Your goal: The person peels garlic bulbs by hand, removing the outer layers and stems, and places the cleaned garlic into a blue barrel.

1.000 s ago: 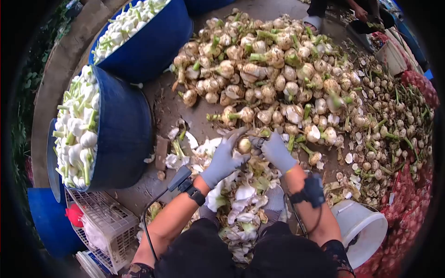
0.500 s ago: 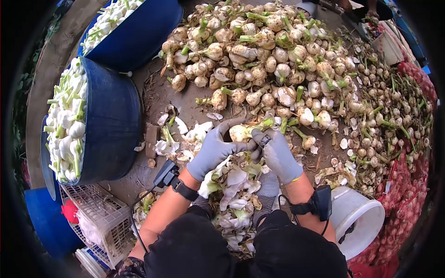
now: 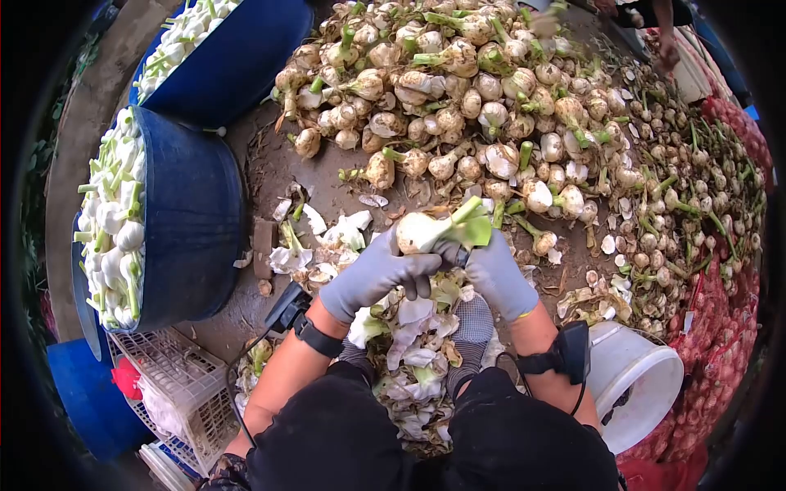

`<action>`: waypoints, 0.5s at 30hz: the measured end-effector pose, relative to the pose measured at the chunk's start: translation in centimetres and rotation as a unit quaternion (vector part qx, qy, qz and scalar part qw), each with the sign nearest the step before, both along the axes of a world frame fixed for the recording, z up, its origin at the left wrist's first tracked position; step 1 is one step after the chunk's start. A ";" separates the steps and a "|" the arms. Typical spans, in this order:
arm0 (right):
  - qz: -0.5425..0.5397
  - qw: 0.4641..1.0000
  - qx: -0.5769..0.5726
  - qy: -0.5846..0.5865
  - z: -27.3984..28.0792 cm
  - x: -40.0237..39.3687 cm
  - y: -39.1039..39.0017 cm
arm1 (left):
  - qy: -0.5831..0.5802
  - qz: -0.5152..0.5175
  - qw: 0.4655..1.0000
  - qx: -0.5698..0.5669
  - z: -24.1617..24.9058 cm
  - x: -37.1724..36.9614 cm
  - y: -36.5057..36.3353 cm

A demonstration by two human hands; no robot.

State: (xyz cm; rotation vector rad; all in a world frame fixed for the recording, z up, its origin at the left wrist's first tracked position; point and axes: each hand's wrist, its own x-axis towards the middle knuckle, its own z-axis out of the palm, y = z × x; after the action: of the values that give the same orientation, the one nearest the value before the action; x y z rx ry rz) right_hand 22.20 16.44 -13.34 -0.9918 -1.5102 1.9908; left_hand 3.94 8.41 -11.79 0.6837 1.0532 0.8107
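A garlic bulb (image 3: 417, 233) with a thick green stalk is held in front of me, the bulb end to the left. My left hand (image 3: 381, 274), in a grey glove, is wrapped round the bulb from below. My right hand (image 3: 494, 274), gloved too, is closed at the stalk end, pinching a flap of green outer skin (image 3: 475, 232) that stands off the stalk. A small dark thing sits at its thumb and fingers; its kind is hard to make out. Peeled-off skins (image 3: 413, 327) lie heaped below, between my feet.
A large pile of unpeeled garlic (image 3: 442, 90) lies ahead, with smaller bulbs (image 3: 663, 204) to its right. Blue tubs (image 3: 192, 221) of clean garlic stand left, above a white crate (image 3: 176, 368). At right are a white bucket (image 3: 643, 393) and red net sacks (image 3: 712, 352). Another person's hand (image 3: 667, 53) shows top right.
The bulb's stalk has swung upward, and the green skin now peels away from it, showing a whiter surface. Both hands stay close together. The other person's hand at top right has moved.
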 end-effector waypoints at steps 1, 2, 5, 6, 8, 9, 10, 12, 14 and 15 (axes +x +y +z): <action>-0.005 0.999 -0.033 -0.041 -0.2 0.1 0.2 | 0.032 0.066 0.997 0.020 -0.8 0.5 -0.3; -0.010 0.994 -0.067 -0.081 -0.3 0.1 0.3 | 0.064 0.131 0.989 0.038 -1.5 0.8 -0.6; 0.030 0.990 -0.131 -0.053 2.6 -0.4 0.0 | 0.098 0.267 0.958 0.032 -2.6 0.3 -0.3; 0.061 0.984 -0.165 -0.035 2.9 -0.5 -0.6 | 0.106 0.257 0.956 0.094 -2.7 0.0 0.0; -0.005 0.981 -0.195 0.011 1.5 -0.9 -1.4 | 0.120 0.240 0.939 0.213 -2.2 0.6 -0.4; 0.022 0.988 -0.156 -0.007 1.2 -0.8 -1.0 | 0.119 0.240 0.940 0.212 -1.3 0.9 -0.3; 0.048 0.992 -0.114 -0.024 0.8 -0.7 -0.8 | 0.066 0.193 0.970 0.129 -0.2 1.1 0.0; 0.056 0.989 -0.134 0.042 -0.1 -0.4 -1.0 | 0.014 0.143 0.989 0.045 -0.4 0.8 0.0; 0.102 0.965 0.132 -0.202 -1.0 0.3 0.2 | -0.069 0.278 0.958 -0.011 -2.5 -0.3 -0.3; 0.060 0.915 0.231 -0.327 1.9 -0.1 1.1 | -0.114 0.289 0.950 -0.027 -0.9 0.1 -0.4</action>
State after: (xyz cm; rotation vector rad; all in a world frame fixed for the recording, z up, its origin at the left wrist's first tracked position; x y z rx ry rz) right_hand 22.06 17.53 -11.40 -1.4481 -2.2976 1.2955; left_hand 4.04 8.02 -12.69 0.2167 1.0698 1.3277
